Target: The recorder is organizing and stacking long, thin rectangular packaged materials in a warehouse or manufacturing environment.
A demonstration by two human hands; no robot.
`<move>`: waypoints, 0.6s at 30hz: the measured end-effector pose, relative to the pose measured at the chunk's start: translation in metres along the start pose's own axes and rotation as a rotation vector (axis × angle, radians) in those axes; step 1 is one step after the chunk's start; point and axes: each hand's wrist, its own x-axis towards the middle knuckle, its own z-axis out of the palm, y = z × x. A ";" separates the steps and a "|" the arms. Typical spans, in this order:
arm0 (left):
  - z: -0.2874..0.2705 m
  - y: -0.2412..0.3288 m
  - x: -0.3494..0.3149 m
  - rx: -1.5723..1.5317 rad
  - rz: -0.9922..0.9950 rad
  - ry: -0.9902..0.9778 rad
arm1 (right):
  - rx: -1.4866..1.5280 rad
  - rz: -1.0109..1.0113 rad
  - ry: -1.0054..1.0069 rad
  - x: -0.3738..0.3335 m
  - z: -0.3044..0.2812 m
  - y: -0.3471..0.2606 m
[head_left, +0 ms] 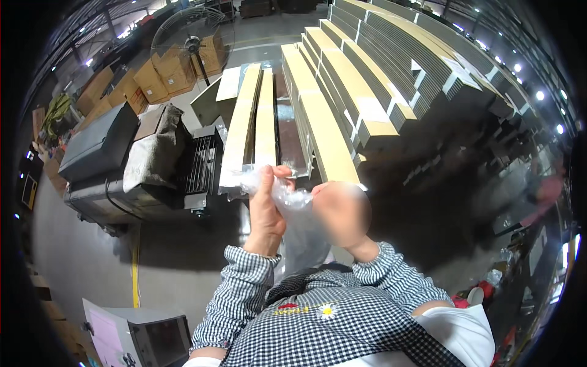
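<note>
Bunched clear plastic film (299, 235) stretches between my two hands and hangs down in front of my apron. My left hand (267, 211) is closed on it, thumb upward, at the near end of two long cardboard strips (265, 122). At the film's other side is my right hand (342, 211), partly smeared by a blur, with its fingertips pinched at the film's edge. Some of the film lies over the near end of the left strip (238, 147). Whether the film is a bag or a loose sheet I cannot tell.
Bundled long cardboard stacks (333, 131) with white straps rise at the right. To the left stands a dark machine (116, 183) with a cloth over it. A floor fan (193, 44) and cardboard boxes (150, 79) are farther back. A grey cabinet (162, 339) sits at lower left.
</note>
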 end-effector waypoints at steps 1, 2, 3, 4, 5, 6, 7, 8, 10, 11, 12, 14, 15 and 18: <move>0.005 -0.008 0.002 0.084 0.039 0.061 | -0.120 -0.077 0.085 0.001 0.003 -0.008; 0.011 -0.016 0.003 0.129 0.025 0.128 | -0.240 -0.159 0.167 0.002 0.005 -0.017; 0.017 -0.024 0.003 0.202 0.040 0.130 | -0.221 -0.213 0.231 0.006 0.009 -0.025; 0.021 -0.033 0.001 0.275 0.046 0.138 | -0.228 -0.205 0.224 0.010 0.000 -0.021; 0.026 -0.039 -0.001 0.272 0.011 0.113 | -0.319 -0.238 0.134 0.018 -0.012 -0.015; 0.030 -0.043 -0.004 0.265 0.006 0.118 | -0.408 -0.269 0.041 0.024 -0.023 -0.008; 0.033 -0.044 -0.004 0.169 -0.065 0.129 | -0.225 -0.115 0.100 0.030 -0.032 0.000; 0.033 -0.043 0.000 0.075 -0.127 0.141 | -0.019 0.043 0.104 0.037 -0.040 0.013; 0.021 -0.041 0.010 -0.021 -0.199 0.079 | 0.284 0.217 0.177 0.048 -0.058 0.031; 0.025 -0.040 0.014 -0.060 -0.190 0.143 | 0.372 0.194 0.186 0.054 -0.067 0.038; 0.030 -0.039 0.019 -0.099 -0.182 0.207 | 0.326 0.137 0.141 0.057 -0.080 0.044; 0.023 -0.045 0.029 -0.114 -0.170 0.197 | 0.303 0.047 0.102 0.059 -0.075 0.028; 0.019 -0.052 0.033 -0.063 -0.134 0.239 | -0.010 -0.022 -0.001 0.057 -0.071 0.016; 0.029 -0.062 0.033 0.011 -0.108 0.257 | -0.284 -0.134 -0.103 0.060 -0.062 0.012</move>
